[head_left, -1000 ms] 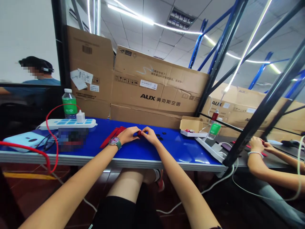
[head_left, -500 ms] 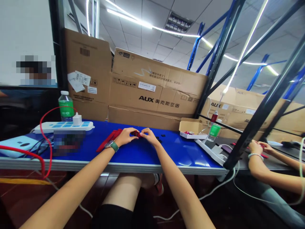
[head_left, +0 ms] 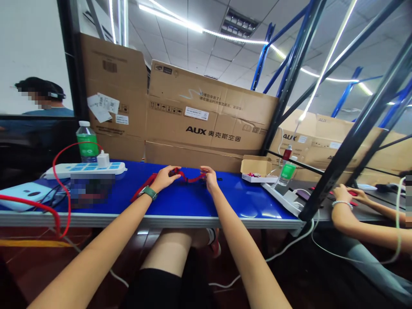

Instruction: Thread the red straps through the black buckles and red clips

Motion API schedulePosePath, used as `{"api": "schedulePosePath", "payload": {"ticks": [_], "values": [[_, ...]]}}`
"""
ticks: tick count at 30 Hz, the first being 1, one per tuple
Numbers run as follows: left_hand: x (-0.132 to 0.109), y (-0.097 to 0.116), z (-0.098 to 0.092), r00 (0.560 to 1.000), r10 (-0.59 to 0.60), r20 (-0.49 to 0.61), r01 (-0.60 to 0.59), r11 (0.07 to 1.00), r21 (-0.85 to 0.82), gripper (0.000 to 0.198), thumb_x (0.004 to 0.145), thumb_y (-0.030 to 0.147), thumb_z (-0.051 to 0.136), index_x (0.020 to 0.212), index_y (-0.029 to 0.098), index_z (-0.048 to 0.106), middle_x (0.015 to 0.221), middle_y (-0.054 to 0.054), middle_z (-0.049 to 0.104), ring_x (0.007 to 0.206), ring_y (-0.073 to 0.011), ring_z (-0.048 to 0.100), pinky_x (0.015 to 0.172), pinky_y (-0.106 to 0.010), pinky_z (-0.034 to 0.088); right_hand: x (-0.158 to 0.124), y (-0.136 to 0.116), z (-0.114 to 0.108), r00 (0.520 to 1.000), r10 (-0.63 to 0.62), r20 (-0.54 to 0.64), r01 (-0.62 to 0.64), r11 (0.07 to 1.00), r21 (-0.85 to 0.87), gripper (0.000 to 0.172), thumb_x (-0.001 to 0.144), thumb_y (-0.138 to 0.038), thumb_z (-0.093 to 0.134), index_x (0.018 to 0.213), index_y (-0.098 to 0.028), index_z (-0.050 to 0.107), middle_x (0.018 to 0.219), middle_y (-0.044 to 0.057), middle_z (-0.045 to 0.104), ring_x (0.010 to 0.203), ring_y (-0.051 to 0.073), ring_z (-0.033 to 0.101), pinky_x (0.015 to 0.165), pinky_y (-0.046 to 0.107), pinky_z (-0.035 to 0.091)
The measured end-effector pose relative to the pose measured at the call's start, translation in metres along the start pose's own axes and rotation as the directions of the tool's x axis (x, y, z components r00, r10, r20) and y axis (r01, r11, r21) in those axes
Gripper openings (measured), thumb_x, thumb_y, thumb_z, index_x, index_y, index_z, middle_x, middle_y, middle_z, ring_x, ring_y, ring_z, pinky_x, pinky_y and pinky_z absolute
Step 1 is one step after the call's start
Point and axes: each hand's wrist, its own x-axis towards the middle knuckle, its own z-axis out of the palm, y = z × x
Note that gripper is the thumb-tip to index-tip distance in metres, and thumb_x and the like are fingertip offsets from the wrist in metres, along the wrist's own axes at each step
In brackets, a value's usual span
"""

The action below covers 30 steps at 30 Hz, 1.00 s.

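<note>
i saw the left hand (head_left: 165, 178) pinched shut on 1 end of the red strap (head_left: 192, 179), and the right hand (head_left: 210, 177) closed on its other end. the strap hung stretched between them, just above the blue table (head_left: 193, 208). a pile of red strips (head_left: 141, 192) lay beside the left wrist.

Both bare arms reach far out in front and come closer together near the hands. The left hand (head_left: 165, 177) is curled, with its thumb and fingers pinched shut on one end of a thin red strap (head_left: 192, 179). The right hand (head_left: 210, 178) sits a little apart from it, palm turned inward, fingers pinched on the other end. Both wrists are straight.
</note>
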Motion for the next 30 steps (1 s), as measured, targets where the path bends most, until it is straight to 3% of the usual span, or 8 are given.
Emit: {"api": "schedulePosePath", "payload": {"ticks": [2,4,6,9,16,20,24,30], "values": [[0.001,-0.006,0.001,0.999,-0.038,0.006,0.038,0.999,-0.010,0.052,0.079,0.045,0.071,0.123,0.017,0.071,0.119,-0.012,0.073,0.109,-0.0291,0.068,0.101,-0.043,0.050,-0.001,0.001,-0.004,0.980,-0.066,-0.187,0.042,0.991,-0.126,0.050,0.073,-0.017,0.037,0.115,-0.016,0.065,0.100,0.009,0.071,0.094,0.022,0.065,0.084,0.034,0.051],[0.002,-0.010,0.004,0.997,-0.076,0.030,0.077,0.996,-0.033,0.055,0.078,0.047,0.069,0.123,0.014,0.071,0.120,-0.014,0.073,0.111,-0.0304,0.067,0.103,-0.044,0.049,-0.006,-0.002,-0.003,0.947,-0.247,-0.206,0.181,0.938,-0.295,0.043,0.078,-0.016,0.037,0.111,-0.015,0.066,0.102,0.010,0.070,0.099,0.021,0.064,0.093,0.034,0.048],[0.002,-0.010,0.006,0.992,-0.103,0.066,0.106,0.993,-0.044,0.057,0.078,0.050,0.067,0.121,0.012,0.072,0.120,-0.015,0.073,0.113,-0.0313,0.067,0.104,-0.045,0.049,-0.016,-0.007,0.007,0.928,-0.367,0.055,0.355,0.836,-0.418,0.033,0.088,-0.020,0.041,0.107,-0.017,0.067,0.105,0.009,0.070,0.101,0.019,0.064,0.095,0.032,0.046],[0.001,-0.003,0.008,0.985,-0.106,0.133,0.111,0.993,-0.028,0.055,0.077,0.053,0.066,0.113,0.013,0.077,0.120,-0.014,0.074,0.114,-0.0316,0.067,0.106,-0.043,0.048,-0.034,-0.016,0.032,0.859,-0.320,0.400,0.505,0.659,-0.558,0.030,0.093,-0.041,0.056,0.114,-0.022,0.066,0.110,0.006,0.072,0.104,0.021,0.065,0.095,0.034,0.044],[-0.003,0.006,0.011,0.956,-0.186,0.225,0.189,0.982,0.006,0.041,0.075,0.053,0.070,0.092,0.017,0.080,0.092,-0.009,0.080,0.086,-0.0279,0.074,0.077,-0.033,0.058,-0.053,-0.029,0.054,0.863,-0.214,0.457,0.504,0.430,-0.749,0.033,0.095,-0.048,0.056,0.104,-0.021,0.071,0.103,0.010,0.076,0.102,0.025,0.068,0.094,0.036,0.040],[-0.002,0.009,0.010,0.965,-0.243,0.103,0.225,0.961,0.160,0.023,0.077,0.040,0.071,0.078,0.018,0.076,0.076,-0.008,0.078,0.073,-0.0235,0.072,0.068,-0.030,0.054,-0.054,-0.033,0.052,0.844,-0.219,0.489,0.536,0.320,-0.781,0.035,0.091,-0.048,0.059,0.098,-0.018,0.075,0.097,0.013,0.076,0.096,0.026,0.069,0.096,0.037,0.039],[0.001,0.009,0.001,0.972,-0.194,-0.134,0.226,0.926,0.301,0.013,0.085,0.026,0.061,0.084,0.019,0.072,0.084,-0.008,0.076,0.081,-0.0228,0.070,0.076,-0.031,0.050,-0.049,-0.033,0.047,0.859,-0.211,0.466,0.511,0.339,-0.790,0.036,0.090,-0.051,0.060,0.097,-0.020,0.076,0.093,0.011,0.077,0.091,0.024,0.070,0.086,0.031,0.043],[0.001,-0.002,-0.018,0.865,-0.142,-0.480,0.356,0.849,0.390,0.016,0.089,0.016,0.049,0.092,0.017,0.064,0.094,-0.012,0.070,0.093,-0.0253,0.064,0.084,-0.035,0.046,-0.035,-0.023,0.031,0.854,-0.186,0.486,0.517,0.405,-0.754,0.028,0.089,-0.043,0.065,0.100,-0.020,0.076,0.098,0.010,0.076,0.092,0.021,0.069,0.076,0.024,0.044]]}}
